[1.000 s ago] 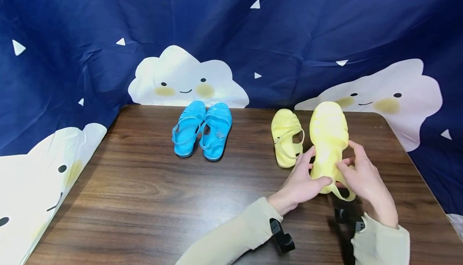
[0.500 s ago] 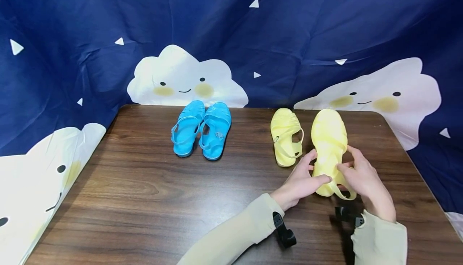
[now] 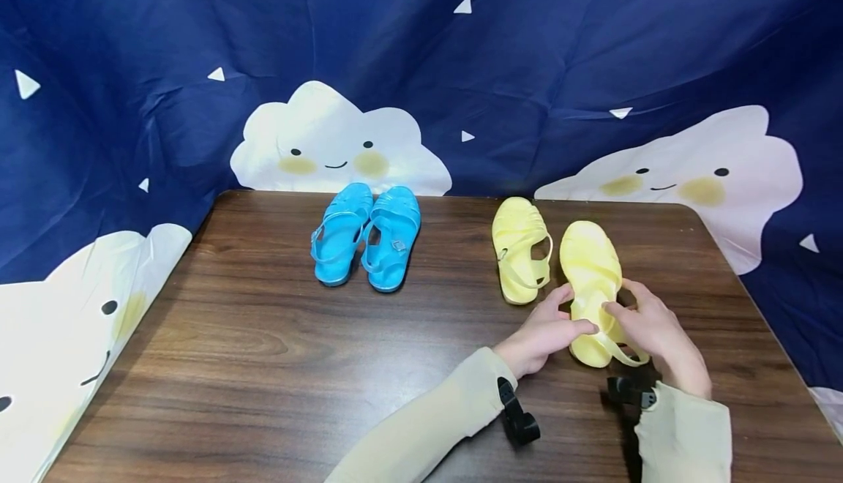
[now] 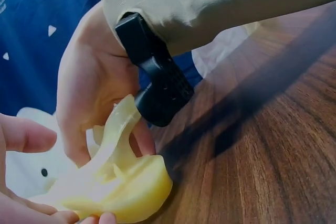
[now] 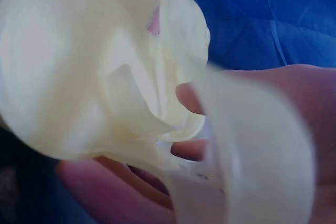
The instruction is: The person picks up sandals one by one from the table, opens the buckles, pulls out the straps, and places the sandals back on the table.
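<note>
A yellow jelly sandal (image 3: 588, 256) is between both hands at the right of the table, toe pointing away, in the head view. The left hand (image 3: 541, 331) holds its left side near the heel, thumb over the top. The right hand (image 3: 664, 333) grips the other side by the back strap, which sticks out to the right. In the left wrist view, left fingertips (image 4: 107, 219) show along the sandal's lower edge, its heel (image 4: 152, 184) close over the wood. The strap (image 5: 257, 145) looms large in the right wrist view, partly covering the right fingers.
Its yellow mate (image 3: 516, 249) lies just left of the held sandal. Two blue sandals (image 3: 395, 238) lie side by side farther left, near the back edge of the brown wooden table (image 3: 230, 366). A dark blue cloud-print cloth (image 3: 500, 51) hangs behind.
The held yellow sandal has come down and nearer, its toe lowering from beside the table's back edge. Both hands have moved slightly with it; the other sandals stay put.
</note>
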The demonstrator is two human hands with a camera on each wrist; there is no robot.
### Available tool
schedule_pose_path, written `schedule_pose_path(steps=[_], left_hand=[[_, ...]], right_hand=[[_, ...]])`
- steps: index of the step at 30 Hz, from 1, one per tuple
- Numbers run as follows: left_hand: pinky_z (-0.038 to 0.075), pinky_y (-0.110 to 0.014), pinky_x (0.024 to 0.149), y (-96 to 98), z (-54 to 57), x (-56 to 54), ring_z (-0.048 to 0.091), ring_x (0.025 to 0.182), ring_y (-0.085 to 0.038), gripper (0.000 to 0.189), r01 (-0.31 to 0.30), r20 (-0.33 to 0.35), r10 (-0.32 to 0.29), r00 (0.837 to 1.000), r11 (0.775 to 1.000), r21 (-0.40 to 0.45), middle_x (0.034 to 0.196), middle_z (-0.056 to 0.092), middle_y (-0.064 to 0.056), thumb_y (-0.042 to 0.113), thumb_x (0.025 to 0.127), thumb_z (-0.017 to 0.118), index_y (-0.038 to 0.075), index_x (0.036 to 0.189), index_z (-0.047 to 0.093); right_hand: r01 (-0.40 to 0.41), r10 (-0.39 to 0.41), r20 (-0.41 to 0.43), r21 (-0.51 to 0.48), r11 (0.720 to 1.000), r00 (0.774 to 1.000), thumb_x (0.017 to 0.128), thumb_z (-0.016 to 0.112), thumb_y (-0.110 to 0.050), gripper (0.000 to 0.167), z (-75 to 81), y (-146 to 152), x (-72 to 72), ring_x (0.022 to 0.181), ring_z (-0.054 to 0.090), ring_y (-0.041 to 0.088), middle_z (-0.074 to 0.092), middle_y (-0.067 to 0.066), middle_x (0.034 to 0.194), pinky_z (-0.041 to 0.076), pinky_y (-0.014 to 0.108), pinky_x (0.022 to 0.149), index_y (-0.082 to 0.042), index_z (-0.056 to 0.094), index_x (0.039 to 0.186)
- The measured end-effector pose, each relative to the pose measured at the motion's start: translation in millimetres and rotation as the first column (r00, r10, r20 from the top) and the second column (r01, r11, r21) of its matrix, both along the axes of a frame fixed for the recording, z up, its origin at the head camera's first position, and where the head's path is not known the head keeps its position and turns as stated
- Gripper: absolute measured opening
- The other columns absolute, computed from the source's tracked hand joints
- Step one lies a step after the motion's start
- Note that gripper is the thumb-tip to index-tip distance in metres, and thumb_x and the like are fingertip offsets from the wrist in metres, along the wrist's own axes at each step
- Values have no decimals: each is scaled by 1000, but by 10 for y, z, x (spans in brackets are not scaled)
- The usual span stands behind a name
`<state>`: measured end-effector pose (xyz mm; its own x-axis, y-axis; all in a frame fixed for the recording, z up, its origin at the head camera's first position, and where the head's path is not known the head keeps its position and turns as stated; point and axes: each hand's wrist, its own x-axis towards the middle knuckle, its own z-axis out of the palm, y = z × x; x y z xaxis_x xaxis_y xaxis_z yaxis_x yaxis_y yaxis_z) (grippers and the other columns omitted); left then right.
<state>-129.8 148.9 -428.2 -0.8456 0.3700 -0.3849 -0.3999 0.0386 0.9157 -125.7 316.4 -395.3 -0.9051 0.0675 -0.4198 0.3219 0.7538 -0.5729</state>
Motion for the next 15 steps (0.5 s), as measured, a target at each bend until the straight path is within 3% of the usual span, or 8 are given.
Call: schedule_pose_path(steps=[2, 5, 9, 12, 15], left_hand=[[46, -29, 94, 17, -23, -20, 51, 110, -9, 70, -4, 23, 4, 1000, 1000, 17, 136, 49, 16, 9, 81, 72, 21, 143, 43], [44, -31, 99, 45, -42, -49, 51, 113, -11, 70, -14, 50, 12, 999, 999, 40, 139, 49, 11, 6, 81, 71, 17, 144, 42], [41, -34, 105, 73, -35, -61, 50, 120, -15, 69, -34, 73, 30, 997, 998, 53, 142, 48, 7, 6, 82, 70, 14, 144, 42], [39, -35, 108, 83, -26, -63, 48, 125, -18, 68, -51, 86, 46, 995, 997, 59, 142, 48, 5, 6, 82, 70, 14, 143, 42], [38, -36, 109, 87, -32, -70, 47, 129, -20, 69, -69, 87, 62, 994, 995, 78, 143, 47, 3, 4, 82, 70, 13, 144, 41]], right_hand=[[-7, 7, 9, 5, 1000, 1000, 101, 39, -43, 77, -20, 9, -7, 110, 51, 44, 38, 38, 134, 52, 40, 73, 8, 10, 150], [3, -3, 8, 6, 1000, 1000, 99, 39, -49, 79, -68, 17, -20, 111, 50, 43, 40, 36, 131, 50, 38, 73, 7, 14, 149], [53, -52, 6, -65, 997, 999, 98, 41, -52, 85, -118, 10, -19, 109, 51, 41, 41, 37, 130, 55, 33, 66, 7, 9, 150], [67, -67, 5, -98, 993, 998, 97, 41, -54, 90, -131, 7, -27, 122, 42, 47, 29, 41, 141, 56, 41, 80, 9, 3, 150], [83, -83, 4, -104, 991, 997, 96, 41, -56, 94, -130, 5, -50, 133, 27, 51, 14, 42, 149, 47, 54, 97, 10, -1, 149]])
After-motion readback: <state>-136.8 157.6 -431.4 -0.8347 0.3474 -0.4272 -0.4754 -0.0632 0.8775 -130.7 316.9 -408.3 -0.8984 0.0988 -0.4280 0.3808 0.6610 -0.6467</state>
